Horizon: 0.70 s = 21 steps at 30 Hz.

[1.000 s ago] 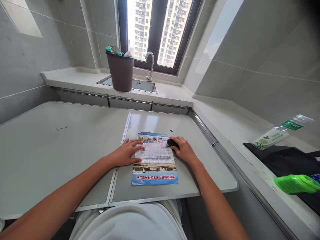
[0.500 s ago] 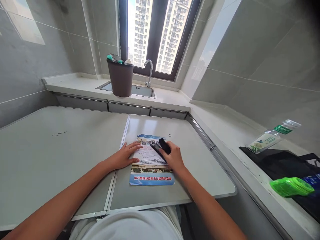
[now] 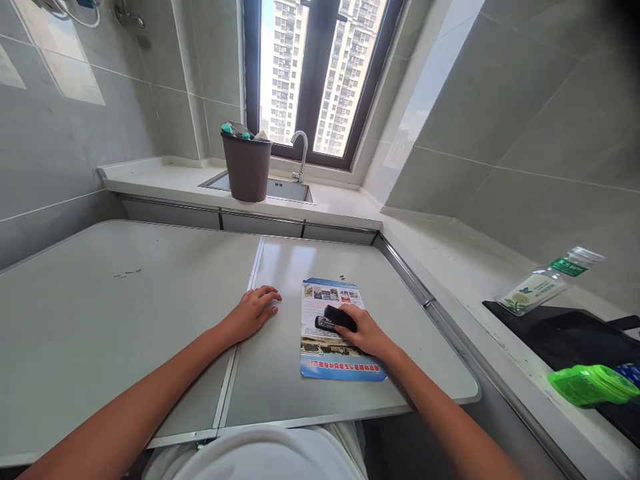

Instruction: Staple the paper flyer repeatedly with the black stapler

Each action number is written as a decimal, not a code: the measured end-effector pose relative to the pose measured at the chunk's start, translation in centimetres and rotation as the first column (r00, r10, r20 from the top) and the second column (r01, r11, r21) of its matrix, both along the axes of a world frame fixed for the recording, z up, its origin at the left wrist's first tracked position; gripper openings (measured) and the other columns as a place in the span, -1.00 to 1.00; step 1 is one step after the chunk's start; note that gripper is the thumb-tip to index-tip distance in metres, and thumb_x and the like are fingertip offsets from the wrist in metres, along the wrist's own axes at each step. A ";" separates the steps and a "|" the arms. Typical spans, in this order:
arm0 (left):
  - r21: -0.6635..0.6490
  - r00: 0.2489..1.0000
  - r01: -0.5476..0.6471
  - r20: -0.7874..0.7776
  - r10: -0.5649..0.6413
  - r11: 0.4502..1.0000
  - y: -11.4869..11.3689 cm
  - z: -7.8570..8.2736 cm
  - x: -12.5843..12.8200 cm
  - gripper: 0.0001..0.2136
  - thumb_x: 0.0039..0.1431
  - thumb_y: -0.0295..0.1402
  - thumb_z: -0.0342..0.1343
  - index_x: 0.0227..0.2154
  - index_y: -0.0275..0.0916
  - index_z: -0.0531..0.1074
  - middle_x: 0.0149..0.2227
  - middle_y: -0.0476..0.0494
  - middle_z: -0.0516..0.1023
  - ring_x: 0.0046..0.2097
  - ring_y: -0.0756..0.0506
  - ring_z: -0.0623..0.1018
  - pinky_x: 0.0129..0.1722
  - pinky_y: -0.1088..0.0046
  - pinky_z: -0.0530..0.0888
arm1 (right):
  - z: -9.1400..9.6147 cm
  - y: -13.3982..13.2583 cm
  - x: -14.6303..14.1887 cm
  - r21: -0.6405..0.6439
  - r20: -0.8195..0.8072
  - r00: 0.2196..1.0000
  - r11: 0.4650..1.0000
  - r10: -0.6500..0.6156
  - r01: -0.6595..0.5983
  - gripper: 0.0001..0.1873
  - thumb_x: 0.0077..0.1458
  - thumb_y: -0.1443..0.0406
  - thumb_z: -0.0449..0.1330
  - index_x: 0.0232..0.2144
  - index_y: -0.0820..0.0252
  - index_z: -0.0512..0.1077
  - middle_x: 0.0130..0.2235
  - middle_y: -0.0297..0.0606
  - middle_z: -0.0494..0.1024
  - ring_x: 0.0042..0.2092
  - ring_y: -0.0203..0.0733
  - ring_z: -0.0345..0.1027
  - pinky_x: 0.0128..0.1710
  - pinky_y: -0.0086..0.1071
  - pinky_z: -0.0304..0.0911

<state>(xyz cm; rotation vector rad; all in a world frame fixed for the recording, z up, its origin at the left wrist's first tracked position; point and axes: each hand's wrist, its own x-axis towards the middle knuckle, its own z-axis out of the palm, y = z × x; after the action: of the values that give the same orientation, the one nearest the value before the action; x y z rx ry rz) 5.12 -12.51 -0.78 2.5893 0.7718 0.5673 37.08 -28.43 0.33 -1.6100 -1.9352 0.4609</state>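
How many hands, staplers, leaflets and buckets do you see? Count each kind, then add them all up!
Hands: 2, a left hand and a right hand
Staplers: 1 black oblong stapler
Leaflets: 1 rectangular blue-and-white paper leaflet showing
Buckets: 1 round brown plastic bucket
Total: 5

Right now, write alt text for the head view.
The right hand holds a black stapler over a leaflet on a white table; the left hand lies beside the leaflet, not touching. Behind, a bin stands at the sink before a window.
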 end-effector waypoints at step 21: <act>-0.002 0.997 -0.009 0.082 0.009 1.000 0.2 -0.3 -0.3 -0.71 0.46 -0.15 -0.08 0.03 -0.06 0.48 0.12 -0.16 0.45 0.06 -0.19 0.53 0.17 0.11 0.44 | -4.2 9.1 7.6 0.037 0.295 0.933 0.979 -0.204 0.202 -0.24 0.33 -0.11 -0.02 0.38 0.19 0.20 0.48 -0.02 0.00 0.49 0.04 -0.17 0.45 0.01 -0.18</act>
<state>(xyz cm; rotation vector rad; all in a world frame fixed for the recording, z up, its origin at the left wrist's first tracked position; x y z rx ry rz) 4.78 -12.27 -1.08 2.5447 0.7565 0.6710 44.72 -19.35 -3.82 -1.9424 -1.9468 0.1317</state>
